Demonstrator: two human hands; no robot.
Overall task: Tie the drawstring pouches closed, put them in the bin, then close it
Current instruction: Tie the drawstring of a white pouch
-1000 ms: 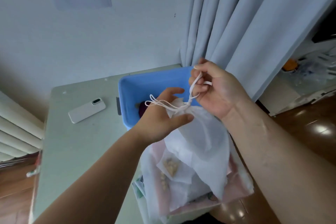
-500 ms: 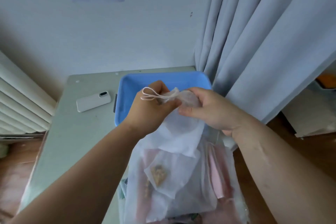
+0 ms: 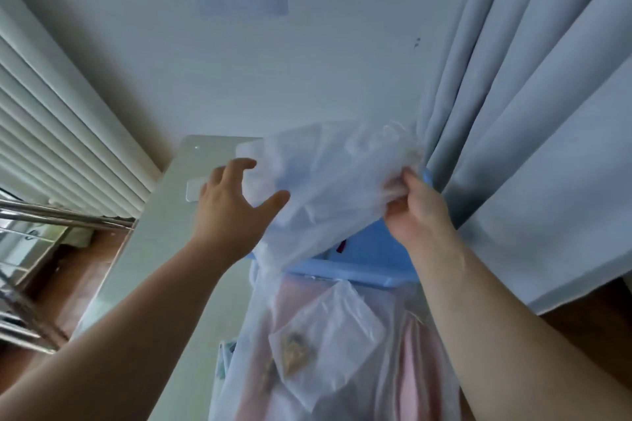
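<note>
The white drawstring pouch (image 3: 328, 188) hangs mid-frame, its long axis slanting from low at the centre up toward the right. The right hand (image 3: 417, 215) clenches the upper, gathered end beside the curtain (image 3: 513, 113). The left hand (image 3: 229, 212) is spread and relaxed, its thumb against the pouch's left side, grasping nothing. The blue bin (image 3: 359, 273) lies directly beneath the pouch, between the two hands and nearer the right, so dropping it in looks like a short move straight down.
</note>
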